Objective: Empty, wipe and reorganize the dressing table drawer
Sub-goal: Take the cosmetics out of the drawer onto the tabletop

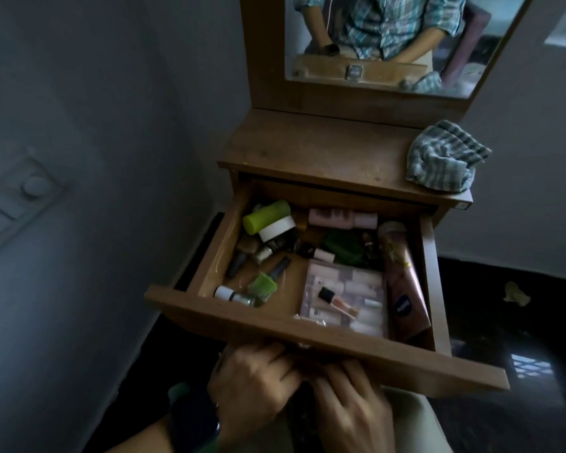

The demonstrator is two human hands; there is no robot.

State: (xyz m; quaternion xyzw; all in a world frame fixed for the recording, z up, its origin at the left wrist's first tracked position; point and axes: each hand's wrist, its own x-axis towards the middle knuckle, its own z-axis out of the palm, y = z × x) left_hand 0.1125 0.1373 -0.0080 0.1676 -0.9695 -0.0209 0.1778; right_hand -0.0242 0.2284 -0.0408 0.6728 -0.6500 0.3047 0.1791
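Observation:
The wooden drawer [262, 318] of the dressing table stands pulled out, full of cosmetics. Inside lie a green tube [266, 215], a white jar [276, 227], a pink bottle [342, 218], nail polish bottles [262, 284], a flat palette box [345, 297] with a small bottle on it, and a long brown tube [404, 286] along the right wall. My left hand [252, 374] and my right hand [353, 403] are side by side under the drawer's front panel, fingers curled at its underside; the fingertips are hidden. A checked cloth [445, 156] lies bunched on the tabletop's right end.
The tabletop [307, 148] carries only the cloth. A mirror [389, 37] rises behind it. A grey wall with a switch plate [17, 197] is close on the left. The floor is dark, with a small crumpled scrap [515, 292] at the right.

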